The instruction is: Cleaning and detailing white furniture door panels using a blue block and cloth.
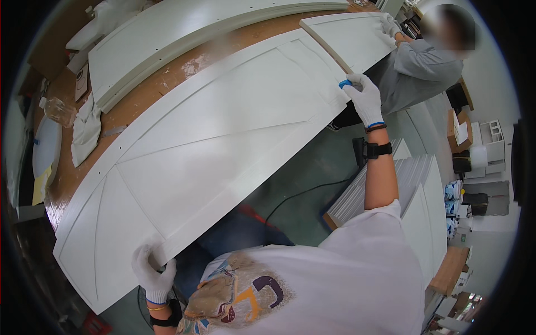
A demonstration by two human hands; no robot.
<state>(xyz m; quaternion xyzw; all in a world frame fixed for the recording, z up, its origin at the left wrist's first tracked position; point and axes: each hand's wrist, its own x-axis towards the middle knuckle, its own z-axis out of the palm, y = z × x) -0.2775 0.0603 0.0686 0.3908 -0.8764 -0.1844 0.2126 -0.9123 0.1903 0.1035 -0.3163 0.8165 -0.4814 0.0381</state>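
We held the white panel [212,139] with left hand [153,271] clamped on its edge, right hand [365,97] fingers closed on a blue block [345,84], pressing evenly.

A long brown wooden bench [167,78], its top scuffed with pale paint marks, carries a large white painted door panel with recessed fields [206,145] that lies flat and overhangs the bench's near edge. Beyond it, along the far side, lies a second long white painted panel [184,33], and at the right end a smaller white panel with a bare wooden edge [352,36]. On the left part of the bench lie a crumpled white cloth [86,131] and a clear plastic container [58,111], near each other
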